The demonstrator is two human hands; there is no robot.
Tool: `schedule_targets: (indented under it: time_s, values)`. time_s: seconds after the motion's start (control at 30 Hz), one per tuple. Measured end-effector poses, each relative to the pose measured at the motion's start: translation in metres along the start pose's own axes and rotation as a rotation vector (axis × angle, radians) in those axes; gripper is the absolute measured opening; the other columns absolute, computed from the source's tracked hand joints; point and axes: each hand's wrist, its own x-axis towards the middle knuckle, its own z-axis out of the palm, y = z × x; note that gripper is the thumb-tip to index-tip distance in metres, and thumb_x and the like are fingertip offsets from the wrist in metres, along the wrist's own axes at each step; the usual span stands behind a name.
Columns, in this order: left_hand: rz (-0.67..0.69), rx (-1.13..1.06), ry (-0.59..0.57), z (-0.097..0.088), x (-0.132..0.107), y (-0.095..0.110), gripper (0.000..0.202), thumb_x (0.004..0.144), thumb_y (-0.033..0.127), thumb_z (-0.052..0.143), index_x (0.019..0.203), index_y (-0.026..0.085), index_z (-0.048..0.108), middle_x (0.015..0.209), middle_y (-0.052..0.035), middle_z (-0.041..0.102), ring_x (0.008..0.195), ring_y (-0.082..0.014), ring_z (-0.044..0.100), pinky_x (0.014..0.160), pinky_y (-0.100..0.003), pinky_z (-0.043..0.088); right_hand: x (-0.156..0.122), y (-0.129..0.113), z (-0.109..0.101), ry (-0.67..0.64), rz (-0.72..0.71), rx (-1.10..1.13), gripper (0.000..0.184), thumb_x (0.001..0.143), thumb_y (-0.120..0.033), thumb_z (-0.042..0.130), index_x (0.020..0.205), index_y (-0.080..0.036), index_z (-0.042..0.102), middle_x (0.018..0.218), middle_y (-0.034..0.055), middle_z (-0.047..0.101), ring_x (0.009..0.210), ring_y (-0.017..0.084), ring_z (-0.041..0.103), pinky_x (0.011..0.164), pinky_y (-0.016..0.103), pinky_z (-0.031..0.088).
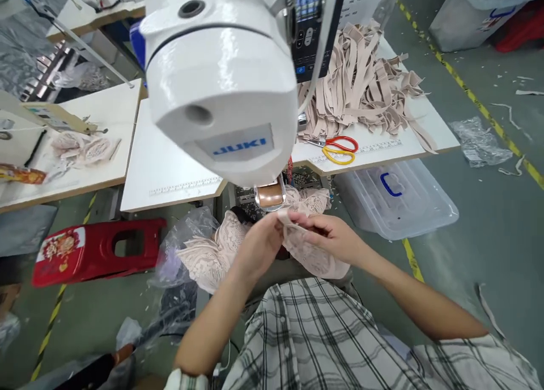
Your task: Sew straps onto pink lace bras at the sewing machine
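Both my hands meet in front of me, below the head of a white JUKI sewing machine (pixel 221 84). My left hand (pixel 259 245) is closed, pinching the top edge of a pale pink lace piece (pixel 310 254). My right hand (pixel 329 237) is closed on the same lace piece, fingers curled over it. The lace hangs down toward my lap and plaid shirt. More pink lace pieces (pixel 212 254) lie heaped to the left of my hands, on a clear plastic bag (pixel 178 242).
A pile of beige straps (pixel 365 84) and red-and-yellow scissors (pixel 340 149) lie on the white table (pixel 170 174). A clear plastic bin (pixel 395 197) stands under it on the right. A red stool (pixel 97 251) lies on the floor at left. Another table (pixel 85 146) holds lace.
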Motion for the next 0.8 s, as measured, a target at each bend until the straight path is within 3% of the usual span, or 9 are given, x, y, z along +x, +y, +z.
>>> schedule_targets:
  time_s: [0.07, 0.13, 0.27, 0.37, 0.5, 0.6, 0.67, 0.77, 0.8]
  values:
    - [0.066, -0.027, 0.102, -0.015, -0.01, 0.027, 0.03, 0.081, 0.051, 0.072, 0.074, 0.022, 0.07, 0.06, -0.0016, 0.055, 0.072, -0.0234, 0.064, 0.079, -0.046, 0.054, -0.004, 0.016, 0.001, -0.044, -0.087, -0.245, 0.043, 0.095, -0.056, 0.046, 0.092, -0.021, 0.071, 0.081, 0.007, 0.069, 0.075, 0.02, 0.061, 0.069, 0.031, 0.045]
    - [0.099, 0.024, 0.247, -0.036, -0.023, 0.058, 0.025, 0.089, 0.039, 0.067, 0.07, 0.022, 0.066, 0.05, 0.0045, 0.035, 0.055, -0.0149, 0.05, 0.069, -0.041, 0.052, -0.009, 0.033, -0.002, -0.107, -0.108, -0.41, 0.047, 0.1, -0.052, 0.036, 0.09, -0.021, 0.07, 0.078, 0.0074, 0.068, 0.073, 0.02, 0.059, 0.066, 0.031, 0.043]
    - [0.296, 0.034, 0.762, -0.077, -0.046, 0.109, 0.05, 0.107, 0.019, 0.03, 0.063, 0.017, 0.053, 0.052, 0.005, 0.03, 0.053, -0.0046, 0.026, 0.063, -0.026, 0.036, -0.021, 0.054, -0.015, -0.166, -0.081, -0.494, 0.045, 0.102, -0.048, 0.033, 0.089, -0.022, 0.068, 0.078, 0.0075, 0.067, 0.075, 0.021, 0.06, 0.068, 0.032, 0.045]
    - [0.422, 0.056, 0.921, -0.1, -0.054, 0.124, 0.054, 0.109, 0.017, 0.022, 0.065, 0.012, 0.053, 0.051, 0.0064, 0.03, 0.057, -0.0013, 0.018, 0.066, -0.024, 0.026, -0.024, 0.057, -0.028, -0.161, -0.008, -0.434, 0.043, 0.1, -0.05, 0.039, 0.087, -0.022, 0.069, 0.081, 0.0079, 0.068, 0.08, 0.022, 0.061, 0.073, 0.034, 0.046]
    - [0.402, 0.025, 1.08, -0.132, -0.053, 0.128, 0.057, 0.11, 0.019, 0.018, 0.062, 0.008, 0.047, 0.047, 0.0074, 0.023, 0.056, 0.0009, 0.016, 0.066, -0.023, 0.02, -0.024, 0.064, -0.04, -0.149, 0.144, -0.239, 0.044, 0.092, -0.058, 0.05, 0.087, -0.019, 0.071, 0.09, 0.0085, 0.069, 0.086, 0.022, 0.063, 0.075, 0.034, 0.047]
    - [0.398, -0.018, 1.173, -0.154, -0.049, 0.127, 0.055, 0.11, 0.02, 0.018, 0.06, 0.009, 0.038, 0.045, 0.008, 0.02, 0.052, 0.0014, 0.016, 0.063, -0.019, 0.02, -0.025, 0.077, -0.038, -0.055, 0.267, -0.101, 0.047, 0.087, -0.063, 0.054, 0.089, -0.018, 0.069, 0.089, 0.0069, 0.068, 0.079, 0.02, 0.061, 0.07, 0.032, 0.048]
    - [0.427, -0.077, 1.173, -0.16, -0.047, 0.121, 0.054, 0.11, 0.02, 0.018, 0.06, 0.012, 0.036, 0.044, 0.0082, 0.02, 0.048, 0.0002, 0.015, 0.057, -0.017, 0.019, -0.027, 0.085, -0.031, 0.117, 0.309, -0.073, 0.048, 0.082, -0.065, 0.057, 0.091, -0.019, 0.065, 0.08, 0.0039, 0.065, 0.07, 0.018, 0.059, 0.065, 0.032, 0.047]
    - [0.337, -0.104, 0.968, -0.149, -0.042, 0.095, 0.048, 0.107, 0.021, 0.028, 0.06, 0.016, 0.039, 0.043, 0.0086, 0.023, 0.044, -0.003, 0.016, 0.048, -0.018, 0.018, -0.024, 0.088, -0.012, 0.558, 0.28, -0.131, 0.046, 0.081, -0.063, 0.06, 0.097, -0.021, 0.057, 0.075, 0.0025, 0.063, 0.065, 0.019, 0.057, 0.061, 0.031, 0.046]
    - [0.282, -0.099, 0.91, -0.141, -0.039, 0.082, 0.044, 0.103, 0.023, 0.044, 0.059, 0.017, 0.04, 0.043, 0.0089, 0.024, 0.043, -0.0035, 0.017, 0.046, -0.019, 0.018, -0.02, 0.086, -0.004, 0.659, 0.257, -0.174, 0.042, 0.082, -0.06, 0.06, 0.097, -0.021, 0.057, 0.075, 0.0031, 0.063, 0.064, 0.019, 0.057, 0.06, 0.032, 0.045]
